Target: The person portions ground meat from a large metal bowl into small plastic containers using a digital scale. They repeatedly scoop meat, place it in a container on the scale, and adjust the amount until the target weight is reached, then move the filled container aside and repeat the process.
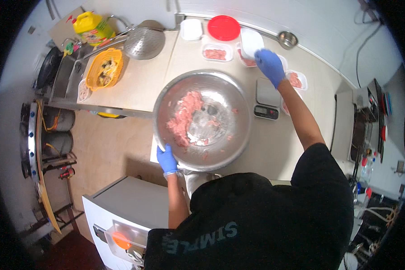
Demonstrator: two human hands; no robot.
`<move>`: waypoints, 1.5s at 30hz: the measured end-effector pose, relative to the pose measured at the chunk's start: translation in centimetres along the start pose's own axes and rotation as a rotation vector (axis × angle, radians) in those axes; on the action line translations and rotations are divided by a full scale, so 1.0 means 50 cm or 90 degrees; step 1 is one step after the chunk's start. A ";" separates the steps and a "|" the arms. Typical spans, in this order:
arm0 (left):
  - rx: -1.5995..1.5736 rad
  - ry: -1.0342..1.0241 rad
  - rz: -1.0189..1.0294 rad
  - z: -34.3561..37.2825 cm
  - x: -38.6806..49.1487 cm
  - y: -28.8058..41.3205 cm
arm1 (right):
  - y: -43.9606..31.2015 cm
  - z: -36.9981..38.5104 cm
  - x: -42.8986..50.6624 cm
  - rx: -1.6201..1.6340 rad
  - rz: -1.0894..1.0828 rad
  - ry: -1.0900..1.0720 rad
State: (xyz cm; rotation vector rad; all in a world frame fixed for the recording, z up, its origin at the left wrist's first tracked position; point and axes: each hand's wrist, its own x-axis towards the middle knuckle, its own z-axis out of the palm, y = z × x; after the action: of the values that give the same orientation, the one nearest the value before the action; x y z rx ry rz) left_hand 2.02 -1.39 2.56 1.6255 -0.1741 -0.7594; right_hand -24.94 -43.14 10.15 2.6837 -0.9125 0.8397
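My left hand, in a blue glove, grips the near left rim of a large steel bowl. Raw sliced meat lies along the bowl's left side, with small bits elsewhere inside. At the back right, my blue-gloved right hand has its fingers closed at the corner of a white plastic lid, which lies partly over a container of meat. My palm hides part of that grip. To the left, another white container holds meat without a cover. A digital kitchen scale sits below my right hand.
Behind the bowl are a red lid, a white container or lid and a small steel bowl. More meat containers stand by my right forearm. A perforated skimmer, yellow basket and sink are left.
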 end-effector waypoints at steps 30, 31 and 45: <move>0.200 -0.031 0.098 -0.032 0.049 -0.044 | -0.083 -0.133 -0.553 0.152 0.469 -0.143; 0.189 -0.039 0.098 -0.031 0.047 -0.043 | -0.084 -0.128 -0.552 0.156 0.455 -0.143; 0.158 -0.061 0.080 -0.026 -0.004 -0.062 | -0.101 -0.136 -0.517 0.057 0.399 -0.269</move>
State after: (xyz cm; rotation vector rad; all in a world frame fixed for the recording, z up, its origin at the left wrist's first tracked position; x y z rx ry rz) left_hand 1.68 0.46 -0.23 1.7930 -0.4497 -0.7407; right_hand -41.80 -23.78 1.08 2.7195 -1.9152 0.3966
